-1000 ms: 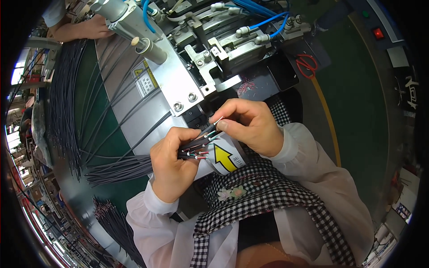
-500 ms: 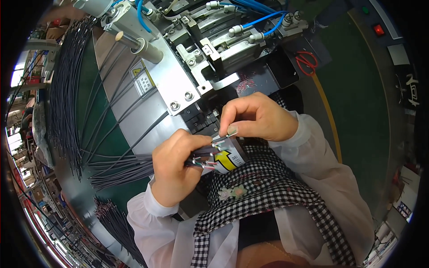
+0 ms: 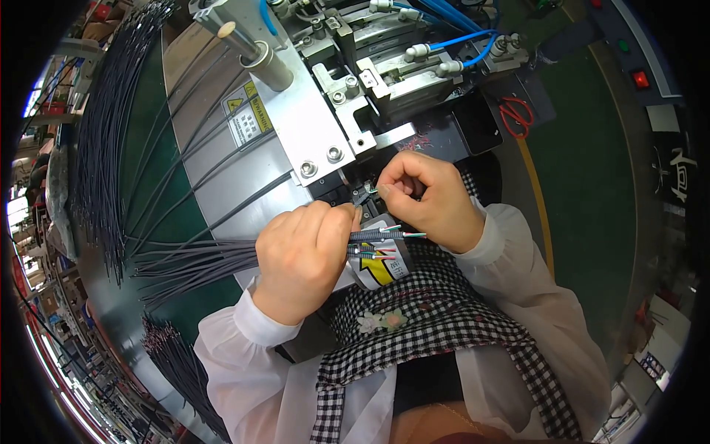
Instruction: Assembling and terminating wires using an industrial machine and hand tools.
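Observation:
My left hand [image 3: 299, 255] is closed around a bundle of dark grey cables [image 3: 203, 255]. Their stripped ends, with thin red, white and green wires [image 3: 388, 253], stick out to the right past my fist. Close by on the right, my right hand [image 3: 433, 198] pinches thumb against forefinger at the wire end of a cable [image 3: 371, 191], just in front of the machine's dark lower block. The other fingers of that hand are curled in. My left thumb tip sits near this cable, and the part between the hands is partly hidden.
A metal machine [image 3: 310, 111] with blue air hoses [image 3: 462, 42] stands ahead. Long cables [image 3: 111, 148] lie across the table at left, with another cable bundle [image 3: 174, 351] nearer. Red-handled scissors [image 3: 516, 116] and a black tray [image 3: 477, 122] are right of the machine.
My left fist has turned, so the bundle's wire ends point more to the right. My right hand has shifted from beside the left fingers toward the machine's lower block. The view has moved slightly.

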Demonstrator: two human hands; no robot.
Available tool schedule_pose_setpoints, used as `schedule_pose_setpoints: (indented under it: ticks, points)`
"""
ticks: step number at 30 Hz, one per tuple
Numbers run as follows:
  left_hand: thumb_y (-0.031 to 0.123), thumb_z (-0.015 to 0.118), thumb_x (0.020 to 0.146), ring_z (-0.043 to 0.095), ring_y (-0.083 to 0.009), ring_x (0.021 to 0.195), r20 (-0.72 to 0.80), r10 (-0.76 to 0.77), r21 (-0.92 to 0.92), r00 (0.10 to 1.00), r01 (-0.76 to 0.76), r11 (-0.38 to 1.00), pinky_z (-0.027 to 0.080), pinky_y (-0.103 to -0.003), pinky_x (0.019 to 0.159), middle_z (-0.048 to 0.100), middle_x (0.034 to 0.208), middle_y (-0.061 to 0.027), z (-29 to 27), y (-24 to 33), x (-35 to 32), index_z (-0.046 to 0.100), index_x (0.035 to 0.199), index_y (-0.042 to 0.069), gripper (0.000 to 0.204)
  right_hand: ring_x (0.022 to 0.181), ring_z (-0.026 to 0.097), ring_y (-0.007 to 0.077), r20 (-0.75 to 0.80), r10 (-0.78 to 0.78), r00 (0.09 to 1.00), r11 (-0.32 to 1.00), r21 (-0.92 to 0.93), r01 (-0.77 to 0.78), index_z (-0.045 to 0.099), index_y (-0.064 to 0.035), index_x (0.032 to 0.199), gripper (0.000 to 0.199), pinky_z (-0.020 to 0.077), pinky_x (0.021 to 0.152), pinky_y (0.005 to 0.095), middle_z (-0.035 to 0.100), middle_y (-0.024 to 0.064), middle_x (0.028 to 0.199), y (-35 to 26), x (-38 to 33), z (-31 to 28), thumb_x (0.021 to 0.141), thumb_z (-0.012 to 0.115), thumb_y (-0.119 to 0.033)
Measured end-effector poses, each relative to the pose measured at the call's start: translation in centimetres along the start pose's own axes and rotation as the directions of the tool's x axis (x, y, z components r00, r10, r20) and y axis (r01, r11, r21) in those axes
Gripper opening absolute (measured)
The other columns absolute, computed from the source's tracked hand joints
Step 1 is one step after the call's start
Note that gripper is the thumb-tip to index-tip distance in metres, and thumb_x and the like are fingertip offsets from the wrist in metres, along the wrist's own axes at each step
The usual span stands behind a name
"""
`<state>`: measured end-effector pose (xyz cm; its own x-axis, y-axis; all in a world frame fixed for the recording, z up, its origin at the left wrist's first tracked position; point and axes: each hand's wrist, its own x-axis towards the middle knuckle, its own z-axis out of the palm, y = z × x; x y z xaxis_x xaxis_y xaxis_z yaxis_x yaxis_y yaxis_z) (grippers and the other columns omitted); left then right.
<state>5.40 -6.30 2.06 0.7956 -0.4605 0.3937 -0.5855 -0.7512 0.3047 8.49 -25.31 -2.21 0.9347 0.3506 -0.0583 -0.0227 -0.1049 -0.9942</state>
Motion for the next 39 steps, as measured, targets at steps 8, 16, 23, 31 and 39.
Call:
schedule_pose_setpoints:
  ticks: [8,16,23,31,39]
  points:
    - [0.009,0.067,0.077,0.052,-0.0172,0.054,0.004,-0.035,0.048,0.999,0.034,0.998,0.040,-0.031,0.049,0.048,0.062,-0.0022,0.4,0.0,0.2,0.051,0.072,0.010,0.017,0.061,0.041,0.0008,-0.059,-0.091,0.994,0.989,-0.120,0.084,0.058,-0.0017,0.083,0.005,0.0339,0.053,0.0184,0.050,-0.0050,0.071,0.7,0.4,0.6,0.086,0.062,-0.002]
    - [0.001,0.073,0.065,0.055,-0.0265,0.056,0.060,-0.121,0.016,0.991,0.120,0.993,0.043,-0.035,0.052,0.054,0.064,-0.0074,0.1,0.5,0.4,0.056,0.078,0.006,0.022,0.060,0.042,0.0013,-0.042,-0.027,0.999,0.999,-0.042,0.025,0.057,-0.0010,0.087,0.004,0.0342,0.052,0.0186,0.050,-0.0034,0.071,0.9,0.4,0.7,0.088,0.061,-0.003]
    - [0.001,0.072,0.065,0.056,-0.0282,0.057,0.062,-0.134,-0.030,0.989,0.136,0.990,0.043,-0.037,0.053,0.055,0.066,-0.0082,0.4,0.2,0.3,0.056,0.082,0.007,0.024,0.058,0.043,0.0032,-0.063,-0.129,0.990,0.985,-0.124,0.121,0.057,-0.0001,0.087,0.007,0.0349,0.051,0.0207,0.051,-0.0030,0.070,1.1,0.4,0.6,0.090,0.060,-0.005]
    - [-0.001,0.070,0.063,0.058,-0.0281,0.063,0.113,-0.113,-0.130,0.987,0.128,0.983,0.044,-0.037,0.055,0.057,0.071,-0.0085,0.2,-0.7,0.1,0.058,0.088,0.007,0.028,0.062,0.041,0.0031,0.215,0.054,0.975,0.995,0.074,-0.071,0.058,0.0002,0.083,0.011,0.0357,0.055,0.0218,0.050,-0.0034,0.069,1.2,1.6,-0.6,0.090,0.052,-0.005]
    - [0.006,0.063,0.072,0.055,-0.0177,0.065,0.067,0.080,0.002,0.995,-0.081,0.997,0.045,-0.031,0.057,0.056,0.080,-0.0039,-1.0,-3.4,-3.0,0.067,0.106,0.008,0.035,0.057,0.036,0.0005,0.240,0.121,0.963,0.967,0.192,-0.169,0.059,-0.0003,0.078,0.009,0.0303,0.050,0.0204,0.047,-0.0073,0.062,2.1,1.9,-0.5,0.086,0.055,-0.003]
